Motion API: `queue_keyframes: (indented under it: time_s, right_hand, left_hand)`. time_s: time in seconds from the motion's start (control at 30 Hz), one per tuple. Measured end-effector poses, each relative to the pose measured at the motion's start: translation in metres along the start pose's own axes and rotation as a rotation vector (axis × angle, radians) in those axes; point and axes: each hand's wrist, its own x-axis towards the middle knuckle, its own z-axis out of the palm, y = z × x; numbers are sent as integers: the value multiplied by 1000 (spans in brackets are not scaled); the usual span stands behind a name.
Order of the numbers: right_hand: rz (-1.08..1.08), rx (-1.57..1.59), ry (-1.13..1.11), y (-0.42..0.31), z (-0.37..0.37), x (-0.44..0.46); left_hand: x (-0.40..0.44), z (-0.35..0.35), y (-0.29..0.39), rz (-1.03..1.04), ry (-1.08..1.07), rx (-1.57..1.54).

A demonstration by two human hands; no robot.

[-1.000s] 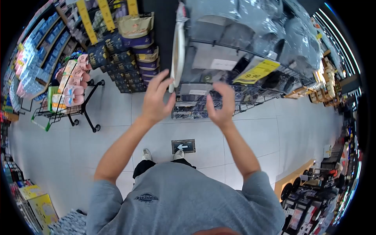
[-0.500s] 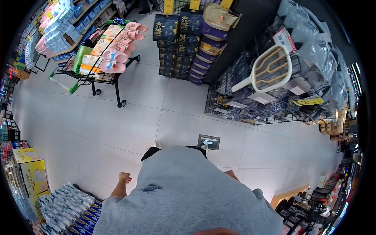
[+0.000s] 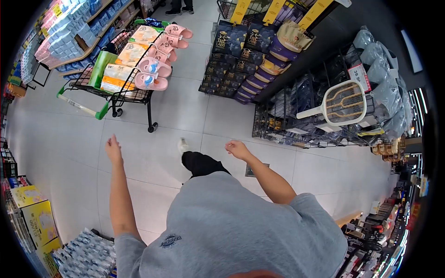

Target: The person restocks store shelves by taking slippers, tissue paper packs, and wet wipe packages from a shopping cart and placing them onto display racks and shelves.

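My left hand [image 3: 113,149] is stretched forward over the floor with its fingers extended and nothing in it. Closest to it is the green-ended handle [image 3: 101,112] of a black wire shopping cart [image 3: 149,111], a gap apart from the fingertips. Inside the cart lie orange-and-white packs [image 3: 132,54] and a green pack [image 3: 103,68]. Several pink slippers [image 3: 155,74] hang along its right side. In front of my body, my right hand [image 3: 238,149] is raised above the floor, fingers loosely bent and apart, holding nothing.
Stacked dark boxes [image 3: 224,58] and purple tubs [image 3: 279,51] stand ahead. On the right, a mosquito swatter [image 3: 344,104] hangs on a wire rack [image 3: 278,132]. Shelves of blue packs [image 3: 74,44] line the far left. Yellow cartons [image 3: 39,217] are at lower left. Another person's shoes [image 3: 181,10] show at the top.
Both my hands have swung forward, up into fuller view. One foot has stepped ahead. The cart now appears slightly nearer, and the rack has shifted rightward in view.
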Motion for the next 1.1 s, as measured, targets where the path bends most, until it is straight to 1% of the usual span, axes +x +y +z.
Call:
queue_keyframes:
  time_s: [0.03, 0.07, 0.13, 0.17, 0.2, 0.23, 0.27, 0.3, 0.33, 0.37, 0.4, 0.43, 0.47, 0.5, 0.53, 0.57, 0.6, 0.63, 0.67, 0.73, 0.77, 0.8, 0.83, 0.87, 0.9, 0.97, 1.0, 1.07, 1.1]
  right_hand:
    - [10, -23, -24, -4, 6, 11]
    - [17, -19, -25, -1, 13, 19]
    - [33, -241, -9, 24, 29, 36]
    - [-11, -432, -119, 38, 33, 45]
    - [-108, -688, -212, 58, 36, 52]
    - [-231, -934, -285, 77, 39, 58]
    - [-417, -1246, -324, 91, 45, 67]
    - [4, -946, -227, 94, 53, 72]
    - [405, -618, -142, 89, 66, 79]
    - [403, -600, -146, 70, 77, 91]
    - [510, -449, -112, 50, 86, 100]
    - [617, -292, -75, 33, 98, 112]
    - [460, -421, -73, 16, 109, 130]
    - [301, -548, -68, 1, 122, 153]
    - [186, -561, -24, -12, 138, 181]
    - [75, -578, 19, -28, 156, 209]
    - [38, -388, 131, -99, 158, 209]
    - [-19, -242, 238, -150, 168, 215]
    - [-71, -164, 224, -196, 174, 221]
    - [-216, -104, 217, -275, 190, 227]
    - [-282, -58, 208, -311, 197, 227]
    - [-291, -56, 198, -338, 203, 227]
    - [-419, -96, 195, -361, 213, 224]
    - [-545, -135, 200, -377, 225, 225]
    - [-547, -132, 204, -386, 237, 226]
    - [-721, -239, 293, -400, 259, 223]
    - [-718, -239, 300, -406, 269, 222]
    - [-716, -414, 433, -414, 283, 218]
    - [-666, -432, 462, -418, 289, 216]
  left_hand:
    - [19, -1, 18, -36, 50, -86]
    - [38, -4, 31, -39, 47, -80]
    - [81, -10, 57, -154, 134, -205]
    - [96, -10, 66, -166, 153, -224]
    - [111, -10, 68, -162, 149, -210]
    - [126, -14, 68, -217, 80, -309]
    - [144, -18, 70, -266, 10, -413]
    - [157, -21, 73, -320, -80, -449]
    - [172, -27, 71, -332, -194, -478]
    - [178, -27, 75, -389, -218, -534]
    - [193, -28, 70, -444, -242, -548]
    - [200, -25, 67, -445, -305, -540]
    - [215, -20, 54, -483, -308, -578]
    - [213, -9, 61, -521, -159, -567]
    - [209, 4, 63, -461, 20, -500]
    - [200, 23, 74, -428, 242, -327]
    - [189, 33, 96, -484, 338, -260]
    - [186, 34, 93, -488, 315, -269]
    - [184, 35, 91, -489, 295, -284]
    - [176, 46, 95, -511, 311, -293]
    - [172, 50, 95, -509, 272, -309]
    - [169, 51, 92, -486, 191, -303]
    - [164, 55, 92, -418, 158, -223]
    - [164, 57, 88, -440, 121, -256]
    - [162, 61, 92, -493, 77, -228]
    - [150, 62, 123, -649, -188, -177]
    - [158, 55, 131, -648, -194, -175]
    - [176, 40, 144, -893, -734, 12]
    - [182, 27, 159, -898, -736, 15]
